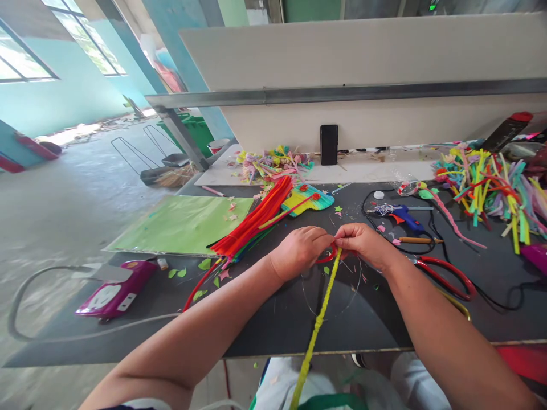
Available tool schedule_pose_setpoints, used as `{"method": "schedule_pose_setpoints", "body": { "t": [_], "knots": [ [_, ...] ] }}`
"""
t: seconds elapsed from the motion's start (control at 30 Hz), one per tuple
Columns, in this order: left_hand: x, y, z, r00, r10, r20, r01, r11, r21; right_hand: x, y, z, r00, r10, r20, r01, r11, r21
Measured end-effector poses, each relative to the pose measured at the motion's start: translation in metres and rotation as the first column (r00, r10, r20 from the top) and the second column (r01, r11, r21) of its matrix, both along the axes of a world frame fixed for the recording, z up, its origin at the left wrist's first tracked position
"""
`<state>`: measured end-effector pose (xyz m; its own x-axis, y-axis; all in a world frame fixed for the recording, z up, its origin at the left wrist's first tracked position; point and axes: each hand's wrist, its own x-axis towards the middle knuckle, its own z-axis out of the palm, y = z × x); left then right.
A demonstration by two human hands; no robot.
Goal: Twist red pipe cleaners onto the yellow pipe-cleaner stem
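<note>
Both hands meet over the middle of the dark table, fingertips almost touching. My right hand [363,242] pinches the upper end of a long yellow pipe cleaner [318,322], which hangs down over the table edge towards my lap. My left hand [303,250] is closed on a small red pipe cleaner loop [328,256]; its fingertips partly hide where the red and yellow meet. A bundle of red and orange pipe cleaners [254,222] lies beyond my left hand. Behind it rests a yellow and turquoise pipe cleaner piece [307,200] with red knobs.
On the right lie red-handled scissors [447,277], a blue glue gun [405,219] with its cord, and a heap of coloured pipe cleaner pieces [491,188]. A phone [329,144] leans against the back board. On the left are a green sheet [183,224] and a purple packet [117,287].
</note>
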<state>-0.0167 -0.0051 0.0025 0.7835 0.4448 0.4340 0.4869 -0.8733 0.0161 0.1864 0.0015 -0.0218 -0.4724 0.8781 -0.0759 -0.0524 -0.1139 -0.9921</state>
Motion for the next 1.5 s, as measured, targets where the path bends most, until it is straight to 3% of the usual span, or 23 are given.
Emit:
{"method": "schedule_pose_setpoints", "body": {
  "t": [0.17,0.3,0.43,0.57,0.73,0.87,0.93,1.0,1.1,1.3,1.43,1.5],
  "knots": [
    [0.008,-0.005,0.006,0.983,0.121,0.138,-0.084,0.965,-0.246,0.001,-0.002,0.004,0.999,0.021,0.028,-0.021,1.000,0.000],
    [0.014,-0.005,0.008,0.918,0.298,0.263,-0.136,0.858,-0.495,0.003,-0.004,0.007,0.996,0.082,0.041,-0.080,0.995,-0.053],
    [0.016,-0.004,0.007,0.836,0.484,0.260,-0.123,0.627,-0.769,0.003,-0.003,0.005,0.994,0.036,0.104,-0.032,0.999,-0.035],
    [0.014,-0.003,0.005,0.806,0.553,0.213,-0.025,0.390,-0.920,0.000,-0.002,0.000,0.977,0.013,0.212,-0.034,0.995,0.093],
    [0.014,0.000,0.001,0.775,0.592,0.220,0.123,0.201,-0.972,-0.006,-0.007,0.006,0.935,-0.026,0.353,-0.050,0.977,0.205],
    [0.015,0.004,0.000,0.790,0.595,0.145,0.218,-0.052,-0.975,-0.008,-0.010,0.010,0.931,-0.043,0.363,-0.042,0.974,0.223],
    [0.015,0.005,0.002,0.792,0.597,0.127,0.256,-0.136,-0.957,-0.007,-0.009,0.008,0.940,-0.035,0.339,-0.034,0.980,0.197],
    [0.013,0.005,0.004,0.794,0.591,0.141,0.275,-0.143,-0.951,-0.004,-0.006,0.003,0.947,-0.030,0.320,-0.028,0.985,0.173],
    [0.010,0.006,0.005,0.797,0.582,0.162,0.273,-0.107,-0.956,0.000,-0.002,-0.003,0.947,-0.024,0.320,-0.029,0.987,0.160],
    [0.012,0.005,0.001,0.811,0.556,0.181,0.190,0.042,-0.981,0.000,0.000,-0.006,0.936,-0.019,0.352,-0.048,0.982,0.181],
    [0.016,0.004,-0.002,0.780,0.598,0.184,0.174,0.075,-0.982,-0.003,-0.004,-0.002,0.918,-0.048,0.394,-0.043,0.974,0.220],
    [0.018,0.004,-0.004,0.760,0.621,0.192,0.195,0.064,-0.979,-0.004,-0.006,0.001,0.913,-0.056,0.404,-0.048,0.969,0.242]
  ]
}}
